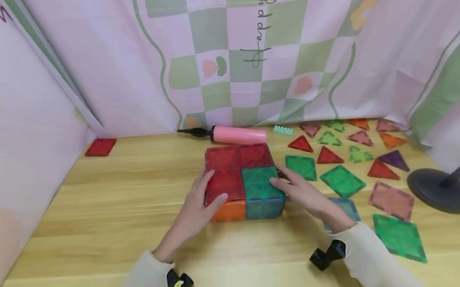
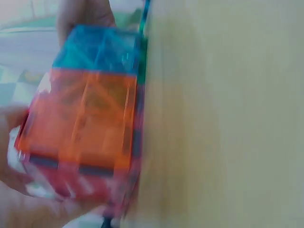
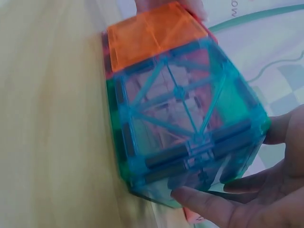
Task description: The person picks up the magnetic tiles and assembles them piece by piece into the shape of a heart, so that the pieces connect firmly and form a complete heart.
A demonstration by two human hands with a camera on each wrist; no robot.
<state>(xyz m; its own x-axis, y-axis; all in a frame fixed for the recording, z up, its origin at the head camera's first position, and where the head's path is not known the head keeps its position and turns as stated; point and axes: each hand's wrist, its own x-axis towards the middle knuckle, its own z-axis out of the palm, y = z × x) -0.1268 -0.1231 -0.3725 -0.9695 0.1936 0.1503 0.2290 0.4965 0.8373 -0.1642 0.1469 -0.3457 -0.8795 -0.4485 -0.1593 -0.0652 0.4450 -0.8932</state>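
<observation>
A low block of translucent magnetic tiles (image 1: pixel 225 185) sits on the wooden table, its top three red squares and one green. Its front shows an orange tile (image 2: pixel 85 118) beside a blue tile (image 3: pixel 183 95). My left hand (image 1: pixel 191 215) grips the left side, with the thumb over the front top edge. At the right side my right hand (image 1: pixel 309 196) holds the block, its thumb on the green top tile and its fingers against the side wall. Some fingertips are hidden behind the block in the head view. The left wrist view is blurred.
Loose square and triangular tiles (image 1: pixel 342 181) lie to the right, near a black stand base (image 1: pixel 441 190). Behind the block are a pink pump (image 1: pixel 239 134) and a small mint toy piece (image 1: pixel 283 130). One red tile (image 1: pixel 101 147) lies at the far left. Curtains enclose the table.
</observation>
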